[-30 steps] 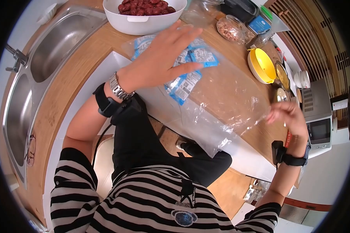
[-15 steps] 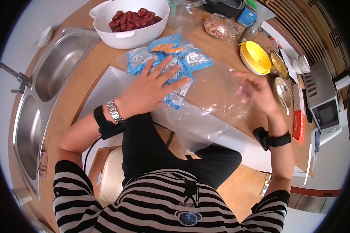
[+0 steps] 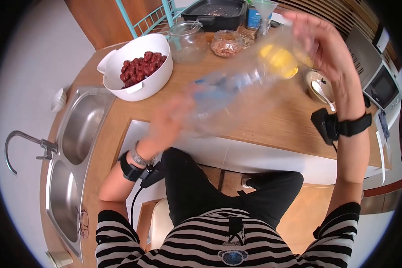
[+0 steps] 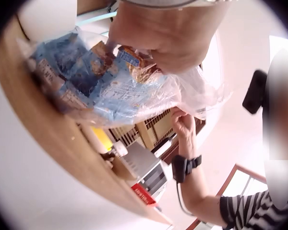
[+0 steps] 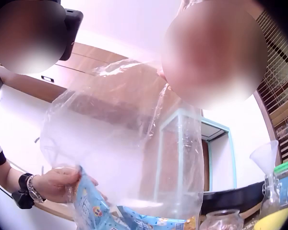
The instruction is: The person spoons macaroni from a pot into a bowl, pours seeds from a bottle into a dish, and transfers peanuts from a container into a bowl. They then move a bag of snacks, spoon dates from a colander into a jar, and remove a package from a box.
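A large clear plastic bag (image 3: 254, 100) is held up between both hands above the counter, motion-blurred in the head view. Inside it, toward the left end, lie several blue snack packets (image 4: 117, 91) with printed labels. My left hand (image 3: 169, 118) grips the bag at the packet end; in the right wrist view its thumb and fingers (image 5: 62, 177) close on the film beside a packet. Higher up and to the right, my right hand (image 3: 321, 47) pinches the bag's other end, seen also in the left wrist view as a hand (image 4: 183, 125) at the film's edge.
On the counter (image 3: 272, 129) stand a white bowl of red dates (image 3: 158, 85), a glass jar (image 3: 187, 44), a jar of nuts (image 3: 227, 44), a black tray (image 3: 214, 13) and a yellow bowl (image 3: 279, 60). A bowl with a white spoon (image 3: 319, 89) sits right, a sink (image 3: 82, 129) left.
The bag with its packets has risen off the counter. My left hand, spread over the packets before, now grips the bag; my right hand has moved up and away. The head view has tilted upward.
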The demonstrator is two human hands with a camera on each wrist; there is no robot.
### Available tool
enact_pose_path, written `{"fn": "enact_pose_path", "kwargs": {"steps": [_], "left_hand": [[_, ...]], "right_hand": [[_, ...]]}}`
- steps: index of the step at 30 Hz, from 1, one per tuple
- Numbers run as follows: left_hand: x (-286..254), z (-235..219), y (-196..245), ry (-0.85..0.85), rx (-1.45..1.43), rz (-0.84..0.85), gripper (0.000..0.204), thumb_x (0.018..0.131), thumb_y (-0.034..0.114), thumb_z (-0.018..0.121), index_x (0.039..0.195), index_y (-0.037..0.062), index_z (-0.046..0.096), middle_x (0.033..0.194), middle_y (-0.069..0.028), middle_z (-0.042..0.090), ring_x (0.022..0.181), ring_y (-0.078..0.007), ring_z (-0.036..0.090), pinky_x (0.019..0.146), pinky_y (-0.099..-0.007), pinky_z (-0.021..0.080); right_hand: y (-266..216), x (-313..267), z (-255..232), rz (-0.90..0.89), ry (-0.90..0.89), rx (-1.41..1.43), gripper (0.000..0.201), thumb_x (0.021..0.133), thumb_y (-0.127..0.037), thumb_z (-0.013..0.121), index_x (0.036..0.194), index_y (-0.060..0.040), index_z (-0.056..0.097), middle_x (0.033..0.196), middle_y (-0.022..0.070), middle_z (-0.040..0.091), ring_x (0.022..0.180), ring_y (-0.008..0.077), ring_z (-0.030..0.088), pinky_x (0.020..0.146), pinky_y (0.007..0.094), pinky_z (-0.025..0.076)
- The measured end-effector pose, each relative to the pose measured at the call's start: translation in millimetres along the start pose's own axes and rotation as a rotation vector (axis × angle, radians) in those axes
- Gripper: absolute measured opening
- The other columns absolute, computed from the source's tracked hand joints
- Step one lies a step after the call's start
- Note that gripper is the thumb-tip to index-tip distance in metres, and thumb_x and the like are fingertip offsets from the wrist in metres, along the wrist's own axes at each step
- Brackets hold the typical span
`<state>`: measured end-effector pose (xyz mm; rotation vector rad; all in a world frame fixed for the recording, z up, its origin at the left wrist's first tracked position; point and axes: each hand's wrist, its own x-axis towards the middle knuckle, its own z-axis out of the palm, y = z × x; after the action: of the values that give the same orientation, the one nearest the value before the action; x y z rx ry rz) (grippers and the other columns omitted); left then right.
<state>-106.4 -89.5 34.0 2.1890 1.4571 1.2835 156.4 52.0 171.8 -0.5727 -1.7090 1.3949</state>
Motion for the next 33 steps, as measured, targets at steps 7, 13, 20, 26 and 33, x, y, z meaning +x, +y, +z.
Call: {"fn": "enact_pose_path", "kwargs": {"steps": [7, 13, 20, 26, 33], "left_hand": [[102, -25, 17, 0.144, -0.779, -0.168, 0.024, 0.083, 0.019, 0.046, 0.095, -0.0014, 0.050, 0.096, -0.0098, 0.055, 0.091, -0.0215, 0.052, 0.077, -0.0297, 0.043], [147, -16, 17, 0.143, -0.876, -0.226, 0.020, 0.084, 0.017, 0.046, 0.089, -0.0013, 0.053, 0.087, -0.0098, 0.057, 0.083, -0.0204, 0.055, 0.080, -0.0307, 0.042], [150, -18, 48, 0.122, -0.916, -0.120, 0.015, 0.081, 0.014, 0.050, 0.086, -0.0007, 0.052, 0.083, -0.0089, 0.057, 0.082, -0.0195, 0.056, 0.077, -0.0276, 0.043], [83, -16, 53, 0.059, -0.800, -0.079, 0.006, 0.075, 0.001, 0.054, 0.078, 0.0023, 0.049, 0.077, -0.0041, 0.054, 0.074, -0.0127, 0.052, 0.070, -0.0239, 0.040], [11, -19, 81, -0.103, -0.293, 0.114, 0.020, 0.063, -0.006, 0.061, 0.068, 0.0035, 0.045, 0.070, -0.0051, 0.048, 0.064, -0.0162, 0.047, 0.059, -0.0257, 0.039]], "right_hand": [[-52, 44, -9, -0.164, -0.079, 0.318, 0.019, 0.076, 0.007, 0.038, 0.093, 0.0110, 0.045, 0.075, 0.0142, 0.055, 0.060, 0.0128, 0.056, 0.054, 0.0162, 0.050], [-53, 49, -25, -0.150, -0.027, 0.206, 0.017, 0.079, 0.004, 0.040, 0.093, 0.0106, 0.045, 0.076, 0.0105, 0.054, 0.059, 0.0099, 0.054, 0.052, 0.0141, 0.048], [-46, -8, -58, -0.209, 0.131, -0.156, 0.025, 0.079, -0.005, 0.046, 0.102, 0.0047, 0.050, 0.078, 0.0040, 0.055, 0.062, 0.0051, 0.047, 0.053, 0.0147, 0.039], [-14, -100, -31, -0.113, 0.188, -0.330, 0.020, 0.078, -0.004, 0.048, 0.096, 0.0038, 0.055, 0.068, 0.0037, 0.055, 0.046, 0.0039, 0.045, 0.041, 0.0132, 0.033], [5, -190, 8, 0.088, 0.438, -0.404, 0.015, 0.072, 0.001, 0.050, 0.083, 0.0049, 0.059, 0.050, -0.0002, 0.047, 0.040, 0.0025, 0.040, 0.038, 0.0136, 0.029]]}}
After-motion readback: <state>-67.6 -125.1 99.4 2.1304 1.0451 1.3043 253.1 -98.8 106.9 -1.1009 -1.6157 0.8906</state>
